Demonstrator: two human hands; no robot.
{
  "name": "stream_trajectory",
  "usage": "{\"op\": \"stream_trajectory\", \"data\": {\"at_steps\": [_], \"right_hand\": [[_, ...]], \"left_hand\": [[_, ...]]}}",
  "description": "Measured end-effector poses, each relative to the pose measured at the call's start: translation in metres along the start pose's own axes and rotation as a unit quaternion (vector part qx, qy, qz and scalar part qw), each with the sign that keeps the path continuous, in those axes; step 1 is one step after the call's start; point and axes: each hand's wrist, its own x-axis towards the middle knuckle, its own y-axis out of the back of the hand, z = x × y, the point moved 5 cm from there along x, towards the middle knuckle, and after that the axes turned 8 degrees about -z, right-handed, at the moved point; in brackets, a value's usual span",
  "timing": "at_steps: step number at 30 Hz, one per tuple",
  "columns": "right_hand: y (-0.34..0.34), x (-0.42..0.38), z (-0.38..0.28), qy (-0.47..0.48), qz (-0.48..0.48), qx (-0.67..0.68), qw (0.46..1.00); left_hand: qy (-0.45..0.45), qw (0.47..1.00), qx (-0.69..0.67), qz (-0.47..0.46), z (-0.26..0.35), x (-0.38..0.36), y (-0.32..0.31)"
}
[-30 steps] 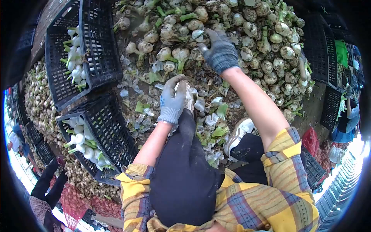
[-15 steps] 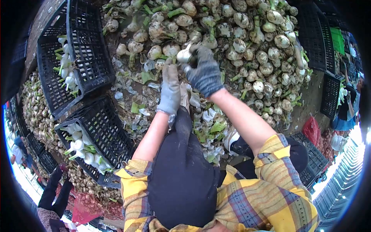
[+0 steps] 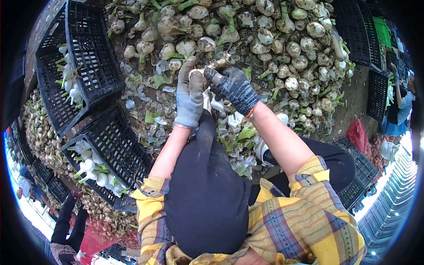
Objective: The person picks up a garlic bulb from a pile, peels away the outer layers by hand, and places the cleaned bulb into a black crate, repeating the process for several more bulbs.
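Note:
In my left hand, gloved in grey and stained with soil, is a garlic bulb mostly hidden by the fingers. My right hand, in a dark blue-grey knitted glove, has its fingers closed against the same bulb. A stalk-like piece sticks out beyond the hands to the upper right. Below the right fingers a pale piece of skin shows. Just past both hands lies a large heap of soiled garlic bulbs, some with green stems.
Two black plastic crates on the left hold clean white garlic. Peeled skins and leaves litter the ground around my legs. More crates and a red net bag are at right. Other people are at both sides.
My two hands have come closer to me with the fingers now closed together around the bulb. The white bulb seen between them before is now mostly covered. The view has shifted slightly.

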Motion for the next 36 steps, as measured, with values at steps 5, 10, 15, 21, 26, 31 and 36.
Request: {"op": "stream_trajectory", "data": {"at_steps": [5,10,15,21,26,31,36], "right_hand": [[-0.001,-0.002,0.0,0.011,-0.023,0.011,1.0],[-0.002,-0.005,0.001,-0.005,-0.043,0.017,0.999],[-0.001,-0.006,-0.002,0.012,-0.007,-0.061,0.998],[0.001,-0.005,0.0,0.102,0.11,-0.23,0.962],[0.002,-0.004,0.001,0.111,0.156,-0.217,0.957],[0.001,-0.005,0.0,0.113,0.165,-0.147,0.969],[-0.003,0.001,0.01,0.135,0.151,-0.177,0.963]], "left_hand": [[-0.017,0.999,0.043,0.012,0.007,-0.004,-0.002],[-0.033,0.998,0.053,0.024,0.003,-0.002,0.002],[0.019,0.998,-0.016,0.054,0.0,0.001,0.003],[0.166,0.984,0.02,-0.056,-0.01,0.001,0.009],[-0.014,0.989,0.143,0.027,0.0,-0.009,0.0],[0.238,0.962,-0.137,-0.002,-0.03,-0.005,0.008],[0.045,0.998,0.024,0.047,-0.028,-0.001,0.013]]}}
